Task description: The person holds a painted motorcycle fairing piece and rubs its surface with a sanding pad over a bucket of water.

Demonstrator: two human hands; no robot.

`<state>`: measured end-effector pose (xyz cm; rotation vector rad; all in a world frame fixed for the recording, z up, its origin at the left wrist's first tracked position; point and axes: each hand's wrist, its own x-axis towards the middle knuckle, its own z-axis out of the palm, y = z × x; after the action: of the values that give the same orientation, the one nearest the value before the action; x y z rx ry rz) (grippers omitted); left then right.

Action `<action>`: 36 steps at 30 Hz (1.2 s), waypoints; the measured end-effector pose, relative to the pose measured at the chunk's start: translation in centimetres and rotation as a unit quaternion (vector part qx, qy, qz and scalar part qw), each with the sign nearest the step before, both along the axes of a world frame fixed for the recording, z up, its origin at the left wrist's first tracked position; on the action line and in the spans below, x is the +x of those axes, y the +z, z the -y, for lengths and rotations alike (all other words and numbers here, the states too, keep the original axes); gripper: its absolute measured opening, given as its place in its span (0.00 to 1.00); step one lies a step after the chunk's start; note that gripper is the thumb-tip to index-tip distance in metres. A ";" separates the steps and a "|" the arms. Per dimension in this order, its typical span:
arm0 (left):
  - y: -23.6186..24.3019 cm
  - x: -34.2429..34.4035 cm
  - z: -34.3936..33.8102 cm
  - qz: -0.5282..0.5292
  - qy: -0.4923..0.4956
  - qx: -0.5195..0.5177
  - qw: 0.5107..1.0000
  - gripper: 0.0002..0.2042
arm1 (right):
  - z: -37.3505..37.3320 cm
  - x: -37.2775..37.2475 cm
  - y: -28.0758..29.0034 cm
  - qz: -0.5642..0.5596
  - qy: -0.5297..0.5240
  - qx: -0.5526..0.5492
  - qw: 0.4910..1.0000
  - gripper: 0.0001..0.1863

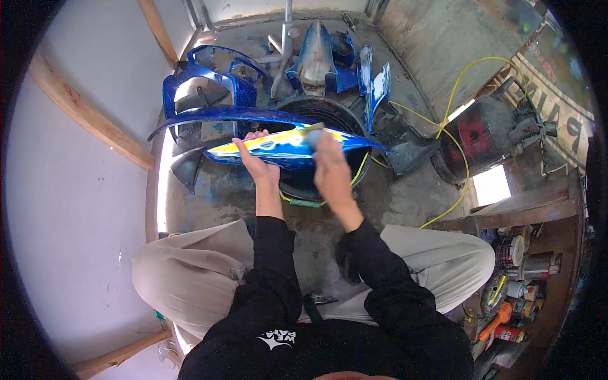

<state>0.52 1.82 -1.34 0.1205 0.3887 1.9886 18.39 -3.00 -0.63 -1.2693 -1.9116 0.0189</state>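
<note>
A long, pointed blue vehicle body panel [292,157] with yellow and white patches lies across the middle, above a black round tub [292,191]. My left hand [263,168] grips the panel's near edge from below, thumb up and fingertips showing past the patterned face. With my right hand [334,172], blurred by motion, I press a small greyish-yellow pad [313,132] against the panel's patterned face, right of its middle. The pad looks like a sanding sponge, but its exact kind is unclear.
More blue body panels [244,88] stand on the floor beyond, with a worn blue-and-white one [316,60] at the back. A yellow hose [467,158] curls near a dark red tank [465,136]. Cans and tools crowd a wooden shelf [525,212] at right. A white wall [95,209] rises at left.
</note>
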 end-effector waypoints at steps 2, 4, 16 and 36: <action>-0.1 -0.2 0.2 0.004 0.003 0.000 1.000 0.26 | -0.8 2.2 1.5 -0.008 -0.076 -0.038 0.996 0.24; 0.0 0.2 0.0 0.011 -0.001 0.003 1.000 0.26 | -1.0 2.4 1.5 0.023 -0.121 -0.040 0.992 0.23; -0.2 -0.2 0.0 0.012 -0.008 0.007 1.000 0.25 | -1.4 2.7 2.1 0.010 -0.041 0.011 0.999 0.22; -0.7 0.0 0.1 0.009 -0.011 0.013 1.000 0.26 | 0.8 -1.8 2.2 -0.125 0.128 0.030 0.983 0.14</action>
<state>0.48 1.68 -2.04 0.1220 0.3496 1.9726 16.58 -3.75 1.54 -0.9275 -1.8287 0.2411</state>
